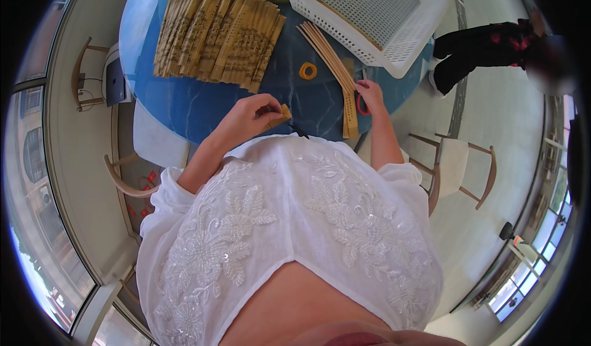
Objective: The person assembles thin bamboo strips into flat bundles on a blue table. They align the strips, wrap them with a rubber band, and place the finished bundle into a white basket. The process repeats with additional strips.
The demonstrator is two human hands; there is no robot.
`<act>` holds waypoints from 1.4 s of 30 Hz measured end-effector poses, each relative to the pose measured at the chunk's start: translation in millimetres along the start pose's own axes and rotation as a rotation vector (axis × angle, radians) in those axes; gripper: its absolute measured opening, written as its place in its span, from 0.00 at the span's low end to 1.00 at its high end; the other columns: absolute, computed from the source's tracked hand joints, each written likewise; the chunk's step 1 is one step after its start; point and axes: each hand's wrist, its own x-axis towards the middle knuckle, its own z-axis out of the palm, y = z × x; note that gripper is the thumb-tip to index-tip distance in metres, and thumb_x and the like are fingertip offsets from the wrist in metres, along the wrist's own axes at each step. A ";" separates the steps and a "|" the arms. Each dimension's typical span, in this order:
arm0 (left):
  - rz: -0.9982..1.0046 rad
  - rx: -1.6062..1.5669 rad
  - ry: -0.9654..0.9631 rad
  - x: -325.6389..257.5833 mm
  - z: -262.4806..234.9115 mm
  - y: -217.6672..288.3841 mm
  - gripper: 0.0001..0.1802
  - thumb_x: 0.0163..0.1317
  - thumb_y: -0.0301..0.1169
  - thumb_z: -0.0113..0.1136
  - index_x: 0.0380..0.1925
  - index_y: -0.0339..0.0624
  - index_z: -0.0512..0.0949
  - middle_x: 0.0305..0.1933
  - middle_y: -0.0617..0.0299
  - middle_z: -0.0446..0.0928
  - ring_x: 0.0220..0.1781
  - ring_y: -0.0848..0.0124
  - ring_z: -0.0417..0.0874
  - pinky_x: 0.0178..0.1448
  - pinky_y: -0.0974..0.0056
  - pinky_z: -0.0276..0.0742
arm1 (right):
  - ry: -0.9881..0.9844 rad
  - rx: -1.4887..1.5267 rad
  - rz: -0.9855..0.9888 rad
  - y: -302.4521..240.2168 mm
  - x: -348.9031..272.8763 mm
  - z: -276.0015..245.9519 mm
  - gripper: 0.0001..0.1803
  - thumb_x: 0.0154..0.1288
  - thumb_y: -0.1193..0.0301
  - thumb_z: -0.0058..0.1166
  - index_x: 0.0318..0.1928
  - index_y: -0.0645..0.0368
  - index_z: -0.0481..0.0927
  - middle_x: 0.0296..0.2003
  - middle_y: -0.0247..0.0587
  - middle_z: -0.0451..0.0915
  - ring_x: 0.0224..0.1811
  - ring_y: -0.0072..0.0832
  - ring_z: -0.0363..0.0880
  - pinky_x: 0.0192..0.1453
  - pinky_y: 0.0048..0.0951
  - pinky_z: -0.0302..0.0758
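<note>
On the far left of the blue bench (184, 100) we see a spread of bamboo slips (218, 35) lying side by side, bound like a mat, well apart from our hands. Nearer us, our left hand (249, 117) has its fingers curled closed around a short bamboo piece (280, 116), its end poking out to the right. We judge it best to keep that grip firm and level. A small yellow tape ring (308, 71) sits just beyond. To its right lies a bundle of long bamboo strips (335, 69), reaching from the white plastic basket (381, 13) toward us. Our right hand (370, 93) rests on those strips, fingers loosely bent beside red-handled scissors (362, 104); whether they grip the handle we cannot tell.
</note>
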 end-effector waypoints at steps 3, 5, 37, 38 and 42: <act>-0.008 -0.012 0.016 -1.5 -1.2 -4.4 0.06 0.58 0.23 0.60 0.35 0.35 0.77 0.34 0.56 0.79 0.34 0.68 0.79 0.40 0.68 0.74 | -0.010 0.069 0.024 11.3 3.3 2.9 0.18 0.55 0.61 0.61 0.42 0.60 0.83 0.36 0.43 0.83 0.38 0.31 0.81 0.45 0.30 0.74; -0.018 -0.021 0.019 -2.0 -1.6 -6.0 0.05 0.58 0.22 0.60 0.35 0.36 0.77 0.34 0.56 0.79 0.34 0.68 0.79 0.40 0.68 0.74 | -0.024 0.051 0.045 11.9 2.4 3.8 0.18 0.56 0.61 0.61 0.42 0.60 0.83 0.36 0.43 0.83 0.38 0.31 0.81 0.44 0.29 0.74; 0.040 -0.010 -0.014 -17.4 -18.5 -5.9 0.04 0.59 0.22 0.59 0.35 0.36 0.78 0.36 0.59 0.79 0.36 0.71 0.78 0.42 0.69 0.75 | 0.454 0.886 -0.733 -163.7 -193.2 -72.1 0.09 0.74 0.65 0.38 0.43 0.58 0.63 0.28 0.44 0.73 0.28 0.25 0.68 0.32 0.23 0.65; 0.041 -0.010 -0.016 -18.5 -19.3 -5.8 0.04 0.59 0.22 0.59 0.35 0.36 0.78 0.36 0.59 0.79 0.35 0.71 0.78 0.42 0.69 0.75 | 0.461 0.884 -0.730 -164.4 -193.4 -71.3 0.09 0.73 0.65 0.38 0.43 0.58 0.63 0.28 0.44 0.73 0.28 0.25 0.68 0.32 0.23 0.65; 0.042 -0.003 -0.023 -22.6 -22.1 -3.0 0.04 0.59 0.22 0.59 0.35 0.37 0.78 0.35 0.59 0.79 0.35 0.71 0.78 0.40 0.69 0.74 | 0.413 0.852 -0.699 -171.9 -197.2 -70.9 0.09 0.74 0.66 0.38 0.43 0.59 0.64 0.28 0.43 0.73 0.27 0.24 0.67 0.32 0.22 0.65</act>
